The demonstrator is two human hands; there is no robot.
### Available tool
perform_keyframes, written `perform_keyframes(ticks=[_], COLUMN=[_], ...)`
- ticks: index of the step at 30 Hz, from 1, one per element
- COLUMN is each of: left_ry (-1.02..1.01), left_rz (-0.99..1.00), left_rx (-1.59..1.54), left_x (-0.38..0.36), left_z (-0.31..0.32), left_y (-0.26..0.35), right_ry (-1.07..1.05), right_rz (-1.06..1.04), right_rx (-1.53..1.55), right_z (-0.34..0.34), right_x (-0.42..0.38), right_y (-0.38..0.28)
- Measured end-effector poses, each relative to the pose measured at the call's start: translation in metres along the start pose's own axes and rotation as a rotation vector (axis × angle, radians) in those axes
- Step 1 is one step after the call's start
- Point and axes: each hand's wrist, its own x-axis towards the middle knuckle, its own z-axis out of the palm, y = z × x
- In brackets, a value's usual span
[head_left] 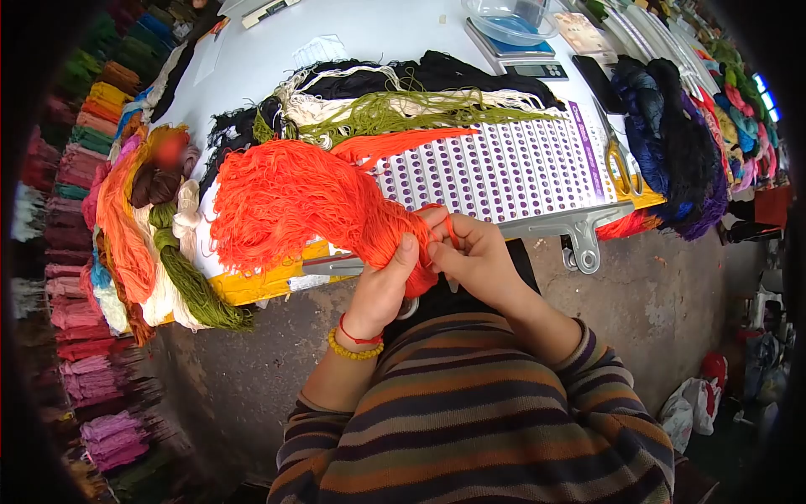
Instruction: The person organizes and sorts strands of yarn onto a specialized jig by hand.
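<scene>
A thick skein of bright orange-red yarn lies with its loose end over the table edge, its narrow end gathered near my body. My left hand, with a red cord and yellow beads at the wrist, is wrapped round that narrow end. At the same end, the fingers of my right hand pinch a loop of orange-red yarn. Just beyond is a white card with rows of purple dots, under a metal clip. Olive green yarn and black yarn lie across behind it.
Gold-handled scissors and dark blue yarn skeins lie at right. A clear bowl rests on a scale. Skeins of many colours hang over the left table edge, including a green twisted skein. Plastic bags stand on the floor.
</scene>
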Motion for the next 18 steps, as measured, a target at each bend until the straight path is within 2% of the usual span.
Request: perform_keyframes(ticks=[4, 10, 18], left_ry=[0.005, 0.097, 0.192], left_rz=[-0.009, 0.055, 0.058], left_rx=[-0.059, 0.075, -0.067], left_x=[0.0, 0.002, 0.004], left_z=[-0.001, -0.001, 0.003], left_y=[0.003, 0.0, 0.004], right_ry=[0.01, 0.015, 0.06], right_rz=[0.035, -0.029, 0.008], right_rx=[0.061, 0.129, 0.148], right_z=[-0.002, -0.005, -0.005], right_x=[0.0, 0.002, 0.004], right_y=[-0.003, 0.008, 0.006])
